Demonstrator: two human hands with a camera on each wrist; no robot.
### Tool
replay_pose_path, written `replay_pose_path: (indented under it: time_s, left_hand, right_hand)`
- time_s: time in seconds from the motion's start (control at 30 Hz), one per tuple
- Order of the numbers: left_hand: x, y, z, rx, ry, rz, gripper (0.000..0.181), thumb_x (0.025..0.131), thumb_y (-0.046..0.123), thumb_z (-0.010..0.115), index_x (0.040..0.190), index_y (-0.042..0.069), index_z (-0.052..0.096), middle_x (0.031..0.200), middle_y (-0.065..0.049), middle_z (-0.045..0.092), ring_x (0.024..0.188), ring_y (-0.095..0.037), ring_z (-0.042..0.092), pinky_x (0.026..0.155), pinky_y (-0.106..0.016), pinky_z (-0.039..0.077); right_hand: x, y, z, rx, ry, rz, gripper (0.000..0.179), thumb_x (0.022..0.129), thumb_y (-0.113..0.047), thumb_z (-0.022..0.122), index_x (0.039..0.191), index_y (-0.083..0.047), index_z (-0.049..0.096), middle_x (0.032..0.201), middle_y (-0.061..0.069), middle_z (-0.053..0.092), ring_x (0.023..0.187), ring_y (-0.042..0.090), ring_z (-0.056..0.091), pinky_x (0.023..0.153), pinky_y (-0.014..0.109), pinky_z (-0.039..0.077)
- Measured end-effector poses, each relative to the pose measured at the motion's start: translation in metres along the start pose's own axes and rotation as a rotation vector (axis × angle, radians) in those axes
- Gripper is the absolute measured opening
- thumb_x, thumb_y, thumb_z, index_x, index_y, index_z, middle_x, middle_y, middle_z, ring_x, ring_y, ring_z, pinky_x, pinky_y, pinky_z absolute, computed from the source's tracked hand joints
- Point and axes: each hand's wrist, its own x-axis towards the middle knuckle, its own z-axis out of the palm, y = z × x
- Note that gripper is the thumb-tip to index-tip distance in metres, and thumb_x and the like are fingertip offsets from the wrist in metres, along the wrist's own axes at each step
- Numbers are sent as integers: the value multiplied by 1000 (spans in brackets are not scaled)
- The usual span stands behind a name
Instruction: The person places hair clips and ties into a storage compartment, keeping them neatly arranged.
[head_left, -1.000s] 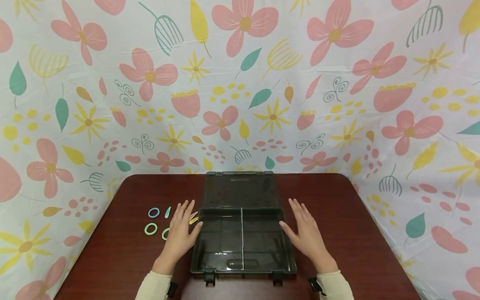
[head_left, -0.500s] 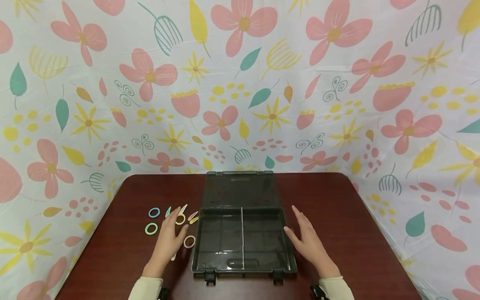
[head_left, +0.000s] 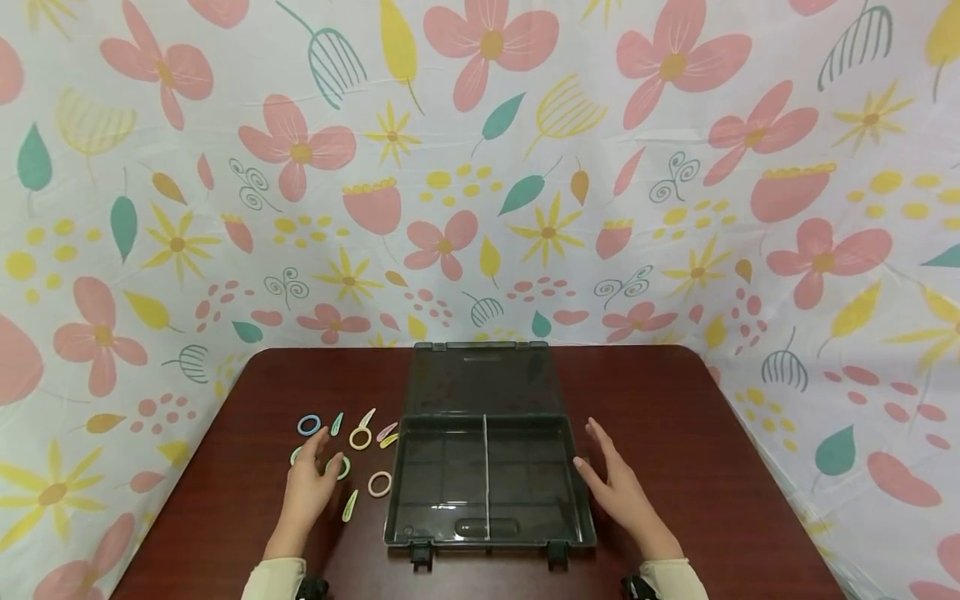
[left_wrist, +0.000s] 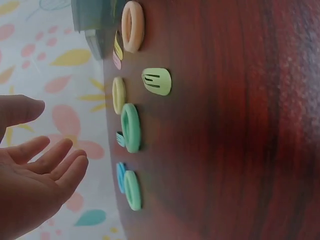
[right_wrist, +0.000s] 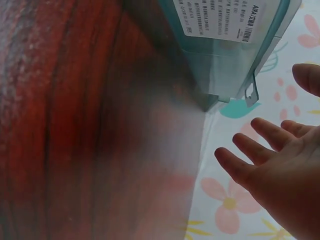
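My left hand (head_left: 303, 492) hovers over the table at the left with loosely bent fingers, holding nothing. Below and beside it lie a green hair tie (left_wrist: 136, 128) and another green hair tie (left_wrist: 137, 191), partly hidden by the hand in the head view. A yellow-green snap hair clip (head_left: 350, 505) and a peach hair tie (head_left: 379, 474) lie to its right. At the centre stands a dark see-through plastic box (head_left: 450, 544), lid (head_left: 480, 379) folded back, with a white divider (head_left: 486, 475) inside. Just right of the box, my right hand (head_left: 626, 500) has its fingers extended, holding nothing.
Behind the left hand lie a blue hair tie (head_left: 308, 434), a yellow hair tie (head_left: 360, 448), and several hair clips, among them a teal clip (head_left: 337, 424) and a yellow clip (head_left: 388, 441). A flowered cloth (head_left: 480, 208) hangs along the table's back and sides.
My left hand has moved left, away from the box and over the hair ties, uncovering the clips and the peach tie. My right hand has shifted slightly right and nearer the front.
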Motion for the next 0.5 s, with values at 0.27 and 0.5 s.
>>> replay_pose_path:
  time_s: [0.27, 0.5]
  left_hand:
    - [-1, -14, -5, -1, 4, -85, 48, 93, 3, 58, 137, -10, 41, 127, -34, 51, 117, -50, 49, 96, -57, 46]
    - [0, -20, -7, 18, -59, -164, 49, 94, 5, 56, 136, -13, 40, 123, -38, 51, 111, -50, 52, 88, -55, 50]
  right_hand:
    - [-1, 2, 0, 61, -24, 1, 63, 100, -24, 55, 153, -16, 22, 151, 19, 34, 136, 42, 32, 101, 67, 33]
    - [-2, 5, -1, 74, -34, -29, 60, 98, -16, 57, 150, -6, 29, 144, 21, 43, 131, 40, 41, 99, 63, 38]
